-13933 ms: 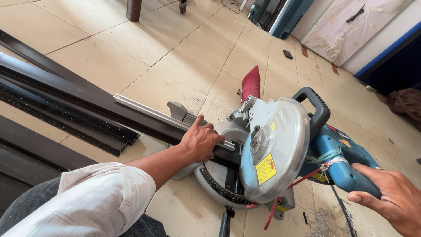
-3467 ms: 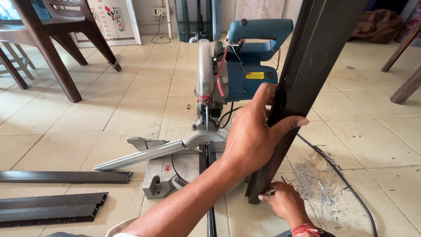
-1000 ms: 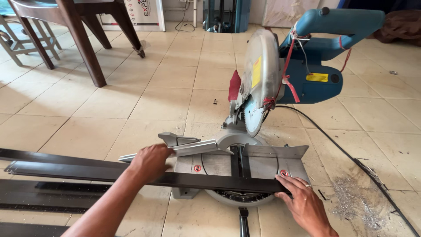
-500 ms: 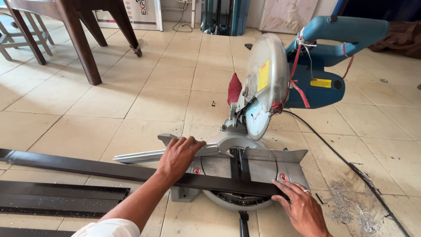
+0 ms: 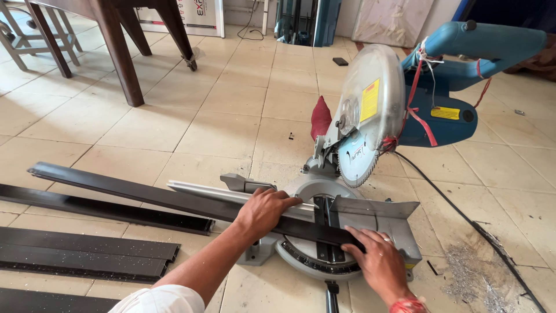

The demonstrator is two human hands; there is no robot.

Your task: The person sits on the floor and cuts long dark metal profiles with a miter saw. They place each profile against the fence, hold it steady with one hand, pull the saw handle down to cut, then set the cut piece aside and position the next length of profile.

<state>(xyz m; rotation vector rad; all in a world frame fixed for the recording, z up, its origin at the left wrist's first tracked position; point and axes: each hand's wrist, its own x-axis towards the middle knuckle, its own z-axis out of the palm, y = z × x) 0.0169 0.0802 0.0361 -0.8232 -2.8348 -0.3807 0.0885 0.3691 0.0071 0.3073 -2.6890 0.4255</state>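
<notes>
**Dark profile laid across the saw base, both hands on it**

Head cam, only view I've got. Floor is beige tile (image 5: 174, 116), wooden table legs (image 5: 119, 55) top left, metal shavings (image 5: 469, 272) scattered bottom right w/ a black cable (image 5: 463, 217) running past. More dark strips (image 5: 87, 252) lie flat on the left.

Miter saw (image 5: 370, 116) sits on the floor, blue motor head raised, blade well above the base (image 5: 347, 232). The long dark profile (image 5: 145, 194) lies across the base against the fence.

Left hand (image 5: 263, 211) is curled over the profile's top edge, fingers (image 5: 286, 202) wrapped on it. Right hand (image 5: 376, 258) lies flat, fingers spread, pressing the profile's right end near the blade slot. Neither is clenched tight afaict.
</notes>
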